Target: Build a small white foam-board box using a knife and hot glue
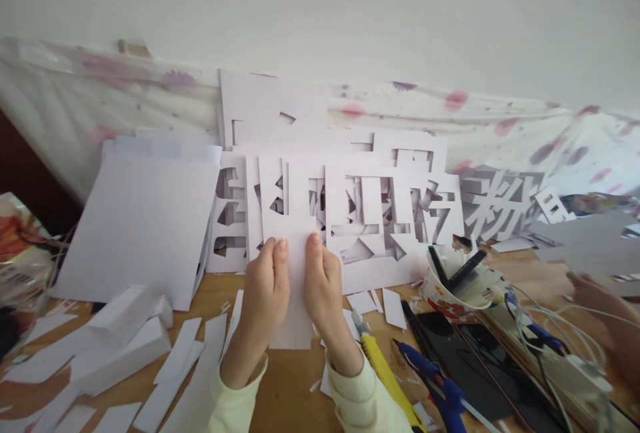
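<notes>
My left hand (267, 286) and my right hand (324, 285) are closed on the two long edges of a white paperboard strip (295, 326), thumbs uppermost. The strip points away from me above the wooden table (283, 393). Its far end blends into the white sheets behind it. Those are cut-out boards (370, 263) with character-shaped openings, leaning upright. Just right of my right wrist lies a yellow utility knife (383, 373), blade end away from me. Beside it is a blue glue gun (435, 379).
Left stand large white boards (145, 219); folded white pieces (120, 339) and offcuts lie before them. A paper bowl (450, 293) holds black tools. Phones (495, 366), a power strip (555, 359) and cables fill the right. Another person's hand (600, 306) holds a grey-looking sheet (590, 243) there.
</notes>
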Action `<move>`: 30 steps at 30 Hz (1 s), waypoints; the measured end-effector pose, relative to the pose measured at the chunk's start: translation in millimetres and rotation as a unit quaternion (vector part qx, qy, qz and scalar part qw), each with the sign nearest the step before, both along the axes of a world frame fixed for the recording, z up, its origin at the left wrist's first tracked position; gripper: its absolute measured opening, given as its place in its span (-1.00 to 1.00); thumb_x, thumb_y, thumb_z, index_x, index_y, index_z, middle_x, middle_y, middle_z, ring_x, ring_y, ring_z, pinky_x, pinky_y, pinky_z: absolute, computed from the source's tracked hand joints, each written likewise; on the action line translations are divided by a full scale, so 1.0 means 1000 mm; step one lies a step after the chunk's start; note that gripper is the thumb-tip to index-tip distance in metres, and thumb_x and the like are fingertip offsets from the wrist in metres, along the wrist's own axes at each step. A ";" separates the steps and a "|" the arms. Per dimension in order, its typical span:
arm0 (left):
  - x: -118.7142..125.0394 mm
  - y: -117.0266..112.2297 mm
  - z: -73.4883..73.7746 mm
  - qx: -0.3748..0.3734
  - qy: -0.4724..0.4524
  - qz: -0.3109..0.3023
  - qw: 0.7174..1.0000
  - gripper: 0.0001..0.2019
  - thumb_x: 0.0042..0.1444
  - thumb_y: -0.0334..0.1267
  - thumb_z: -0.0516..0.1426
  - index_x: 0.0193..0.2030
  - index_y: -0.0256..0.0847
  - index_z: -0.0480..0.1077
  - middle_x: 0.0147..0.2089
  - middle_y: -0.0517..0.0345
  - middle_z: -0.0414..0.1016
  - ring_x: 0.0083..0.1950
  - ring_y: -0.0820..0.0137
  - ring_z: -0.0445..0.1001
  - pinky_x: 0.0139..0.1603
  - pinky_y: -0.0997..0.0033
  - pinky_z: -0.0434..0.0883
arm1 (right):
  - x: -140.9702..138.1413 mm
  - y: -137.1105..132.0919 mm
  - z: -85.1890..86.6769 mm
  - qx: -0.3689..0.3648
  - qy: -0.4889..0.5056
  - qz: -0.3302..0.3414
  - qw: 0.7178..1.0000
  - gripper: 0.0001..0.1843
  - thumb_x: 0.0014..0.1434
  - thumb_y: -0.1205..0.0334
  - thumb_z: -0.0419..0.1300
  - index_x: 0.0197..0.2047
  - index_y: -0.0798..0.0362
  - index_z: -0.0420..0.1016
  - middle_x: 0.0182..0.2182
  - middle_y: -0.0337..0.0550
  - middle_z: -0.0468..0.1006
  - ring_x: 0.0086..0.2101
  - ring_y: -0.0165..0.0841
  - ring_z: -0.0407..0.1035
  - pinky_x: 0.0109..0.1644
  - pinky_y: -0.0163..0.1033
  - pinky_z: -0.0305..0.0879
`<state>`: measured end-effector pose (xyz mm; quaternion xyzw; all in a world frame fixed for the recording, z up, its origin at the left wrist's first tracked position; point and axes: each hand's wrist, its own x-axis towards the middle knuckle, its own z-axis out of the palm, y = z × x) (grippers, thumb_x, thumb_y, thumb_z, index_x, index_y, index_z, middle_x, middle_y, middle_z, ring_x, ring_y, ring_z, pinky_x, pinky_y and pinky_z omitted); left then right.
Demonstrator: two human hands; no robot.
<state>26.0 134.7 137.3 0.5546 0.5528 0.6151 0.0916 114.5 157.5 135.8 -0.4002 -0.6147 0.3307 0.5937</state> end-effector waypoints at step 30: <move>0.024 -0.120 -0.192 -0.226 -0.058 -0.083 0.969 -0.50 0.34 -0.18 0.02 0.38 -0.19 0.11 0.23 -0.21 0.43 0.22 0.16 0.53 0.27 -0.03 0.48 | 0.146 -0.109 -0.121 -0.165 -0.443 -0.144 0.870 -0.46 0.38 0.34 0.00 0.36 0.13 0.48 -0.23 0.15 0.66 -0.24 -0.04 0.54 -0.10 0.03 0.43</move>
